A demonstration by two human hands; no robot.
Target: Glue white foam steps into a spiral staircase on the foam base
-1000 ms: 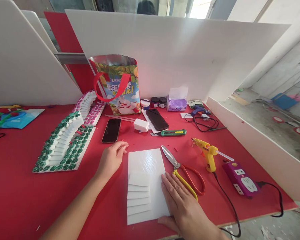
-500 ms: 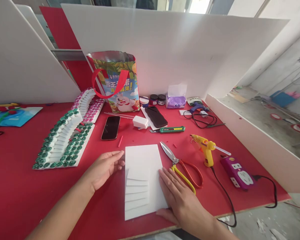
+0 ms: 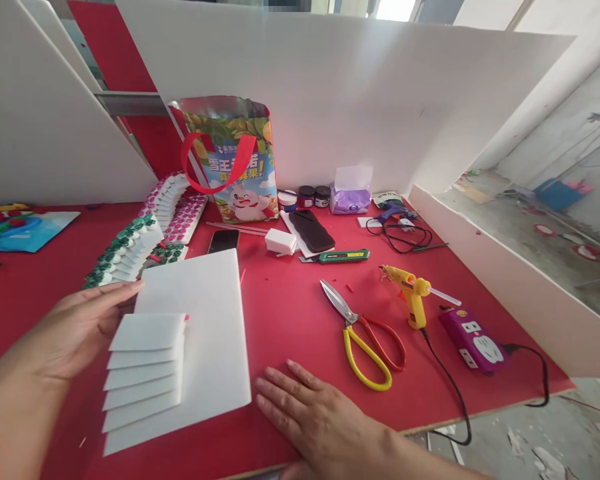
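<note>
My left hand (image 3: 87,323) grips the left edge of a white foam board (image 3: 215,333), which is raised and tilted off the red table. Several small white pieces (image 3: 145,367) overlap like steps on its left part. My right hand (image 3: 313,407) lies flat with fingers spread on the table, near the board's lower right corner, holding nothing. Scissors (image 3: 353,320) with red and yellow handles lie to the right, their blades slightly apart.
A yellow glue gun (image 3: 411,293) and purple power strip (image 3: 475,340) stand right. Behind are a cutter (image 3: 344,257), dark phone (image 3: 311,232), white blocks (image 3: 281,241), tissue pack (image 3: 351,197) and printed bag (image 3: 243,167). Green-decorated foam stairs (image 3: 130,248) are at left.
The board has moved left and lifted at an angle with my left hand, now covering part of a phone. My right hand has come off it and shifted slightly left and down.
</note>
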